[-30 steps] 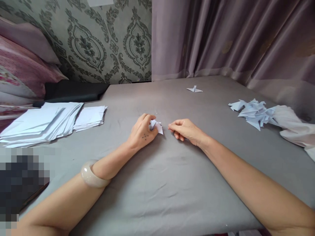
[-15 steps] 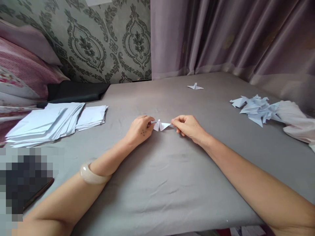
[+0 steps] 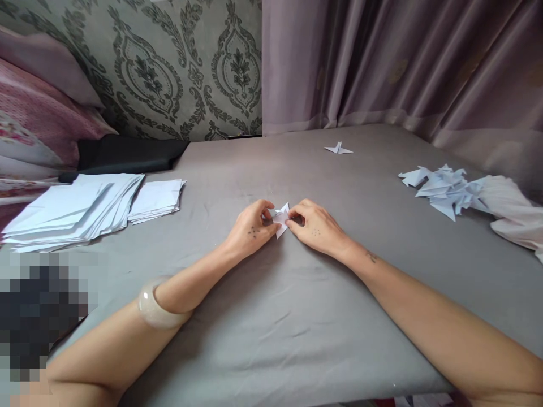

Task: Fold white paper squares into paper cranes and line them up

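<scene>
Between my two hands, over the middle of the grey cloth, is a small white origami paper bird point(image 3: 281, 219) with pointed ends. My left hand point(image 3: 253, 226) pinches its left side between thumb and fingers. On the other side, my right hand point(image 3: 314, 224) grips the right edge with its fingertips. Parts of the folded paper are hidden behind the fingers. A pale bangle point(image 3: 158, 310) circles my left forearm.
Stacks of white paper sheets point(image 3: 76, 212) and smaller squares point(image 3: 158, 199) lie at left, near a black folded item point(image 3: 131, 155). One folded paper bird point(image 3: 338, 148) sits at the back. A heap of folded papers point(image 3: 447, 189) rests at right beside pale cloth point(image 3: 515, 209). Curtains point(image 3: 360, 62) hang behind.
My right hand has moved left, closer to my left hand. The paper bird has turned from lying spread sideways to standing more upright and slanted between the fingers.
</scene>
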The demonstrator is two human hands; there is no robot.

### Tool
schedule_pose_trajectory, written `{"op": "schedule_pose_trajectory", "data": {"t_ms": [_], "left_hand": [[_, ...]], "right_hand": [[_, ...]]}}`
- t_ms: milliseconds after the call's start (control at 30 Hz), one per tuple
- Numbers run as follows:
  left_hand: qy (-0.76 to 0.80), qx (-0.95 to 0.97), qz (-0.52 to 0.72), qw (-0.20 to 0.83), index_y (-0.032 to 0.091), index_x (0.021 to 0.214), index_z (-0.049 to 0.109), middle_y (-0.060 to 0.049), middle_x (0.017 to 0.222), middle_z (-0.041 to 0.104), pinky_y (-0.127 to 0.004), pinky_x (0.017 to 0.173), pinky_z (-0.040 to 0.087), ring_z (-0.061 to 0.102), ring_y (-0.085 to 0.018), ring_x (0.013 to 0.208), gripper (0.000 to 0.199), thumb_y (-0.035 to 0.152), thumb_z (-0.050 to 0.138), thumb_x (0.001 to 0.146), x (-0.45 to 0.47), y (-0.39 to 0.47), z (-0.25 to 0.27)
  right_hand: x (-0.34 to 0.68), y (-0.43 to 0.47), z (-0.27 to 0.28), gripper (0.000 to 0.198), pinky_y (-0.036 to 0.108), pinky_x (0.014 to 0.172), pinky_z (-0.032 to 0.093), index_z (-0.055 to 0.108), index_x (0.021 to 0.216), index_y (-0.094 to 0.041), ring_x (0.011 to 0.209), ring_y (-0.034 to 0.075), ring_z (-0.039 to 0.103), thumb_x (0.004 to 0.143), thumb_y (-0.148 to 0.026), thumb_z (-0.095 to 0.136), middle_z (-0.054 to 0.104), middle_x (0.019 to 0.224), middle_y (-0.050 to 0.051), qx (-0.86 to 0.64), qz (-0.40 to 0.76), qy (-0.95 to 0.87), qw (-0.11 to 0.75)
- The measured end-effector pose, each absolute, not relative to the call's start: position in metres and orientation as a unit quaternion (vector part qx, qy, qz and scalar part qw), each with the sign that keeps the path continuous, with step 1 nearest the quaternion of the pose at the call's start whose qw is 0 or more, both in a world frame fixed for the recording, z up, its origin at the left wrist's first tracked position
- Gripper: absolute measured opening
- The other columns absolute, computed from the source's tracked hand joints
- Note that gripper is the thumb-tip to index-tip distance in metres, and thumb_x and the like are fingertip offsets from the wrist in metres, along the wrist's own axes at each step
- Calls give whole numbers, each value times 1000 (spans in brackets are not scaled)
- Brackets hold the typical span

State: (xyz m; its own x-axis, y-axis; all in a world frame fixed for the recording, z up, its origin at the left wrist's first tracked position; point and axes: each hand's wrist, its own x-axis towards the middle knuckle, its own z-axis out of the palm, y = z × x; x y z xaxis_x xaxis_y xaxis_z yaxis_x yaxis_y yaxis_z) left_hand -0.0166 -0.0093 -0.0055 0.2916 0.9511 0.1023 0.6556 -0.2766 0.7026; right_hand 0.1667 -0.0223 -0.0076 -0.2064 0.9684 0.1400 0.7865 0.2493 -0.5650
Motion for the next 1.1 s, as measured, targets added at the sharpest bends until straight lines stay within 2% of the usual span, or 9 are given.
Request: {"op": "schedule_pose_trajectory", "data": {"t_ms": [67, 133, 300, 500, 700, 867, 967, 1100], "left_hand": [[498, 780, 293, 242, 21, 107, 58, -5, 104, 64, -27, 70, 46, 57, -19, 91, 34, 28, 65, 75, -18, -5, -10], [472, 796, 298, 234, 22, 102, 61, -4, 104, 64, -27, 72, 47, 55, -19, 96, 25, 26, 63, 77, -18, -3, -12], [489, 798, 264, 233, 20, 88, 67, -3, 79, 64, -28, 71, 47, 57, -17, 78, 11, 24, 61, 80, -13, -1, -8], [497, 795, 263, 228, 18, 87, 69, -3, 79, 65, -27, 69, 47, 56, -15, 71, 11, 21, 60, 80, -10, -5, -5], [495, 802, 260, 209, 19, 85, 70, -2, 75, 65, -27, 68, 47, 57, -16, 71, 11, 22, 61, 79, -10, -4, -4], [490, 807, 264, 199, 20, 87, 70, -3, 75, 65, -26, 67, 47, 58, -17, 74, 12, 21, 61, 79, -11, -2, -8], [468, 823, 261, 188, 20, 82, 69, -3, 73, 65, -26, 66, 45, 57, -18, 77, 12, 21, 57, 82, -13, 1, -13], [442, 841, 261, 171, 18, 73, 66, -4, 72, 64, -26, 65, 43, 55, -18, 77, 19, 24, 53, 86, -14, 4, -17]], "right_hand": [[168, -19, -9, 13, 27, 70, 40, 66, 87, -22, 74, 13, 55, 84, -27, 55, 59, 94, 3, -561, 200, -768, 234], [168, -16, -9, 14, 26, 71, 40, 66, 89, -23, 75, 13, 55, 86, -25, 53, 60, 96, 3, -542, 205, -781, 234], [168, -16, -8, 10, 26, 68, 38, 63, 89, -22, 75, 13, 55, 85, -24, 55, 62, 93, 2, -544, 219, -771, 249], [164, -24, -2, 8, 25, 68, 39, 62, 83, -22, 72, 13, 56, 81, -22, 54, 65, 82, 0, -561, 240, -738, 288], [160, -24, 1, 9, 25, 66, 39, 62, 80, -21, 68, 12, 56, 78, -23, 54, 65, 78, -1, -569, 245, -732, 284], [158, -19, 4, 13, 25, 69, 42, 63, 83, -21, 72, 13, 57, 74, -22, 54, 66, 79, -1, -573, 295, -713, 277], [154, -18, 10, 16, 25, 71, 42, 66, 79, -20, 76, 14, 59, 78, -31, 54, 68, 80, 1, -583, 313, -701, 266], [149, -17, 17, 28, 25, 66, 41, 67, 71, -19, 72, 15, 58, 78, -44, 56, 67, 74, 1, -619, 292, -687, 242]]}}
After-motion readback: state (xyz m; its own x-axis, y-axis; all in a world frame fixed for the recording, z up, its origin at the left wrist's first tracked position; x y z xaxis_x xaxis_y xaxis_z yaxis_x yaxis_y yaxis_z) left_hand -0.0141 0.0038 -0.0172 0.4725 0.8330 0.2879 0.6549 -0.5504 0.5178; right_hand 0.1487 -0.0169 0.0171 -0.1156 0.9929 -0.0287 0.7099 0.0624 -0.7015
